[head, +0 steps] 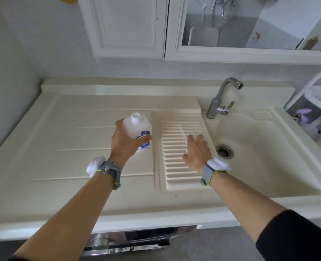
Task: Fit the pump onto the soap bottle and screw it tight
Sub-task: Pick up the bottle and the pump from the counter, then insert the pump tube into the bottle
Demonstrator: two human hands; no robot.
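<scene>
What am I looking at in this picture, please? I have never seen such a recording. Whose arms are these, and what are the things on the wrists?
There is no machine here. A person wears a camera on the head, so the one picture looks forward and down at their own two arms. Each wrist carries a grey strap with a white device; what it does, the picture does not show.

The left hand grips a soap bottle with an open neck, no pump on it yet. The right hand is over the ribbed drainboard and seems to close on a thin white tube, probably part of the pump; most of it is hidden.

The cream counter has a sink and a tap on the right.
</scene>
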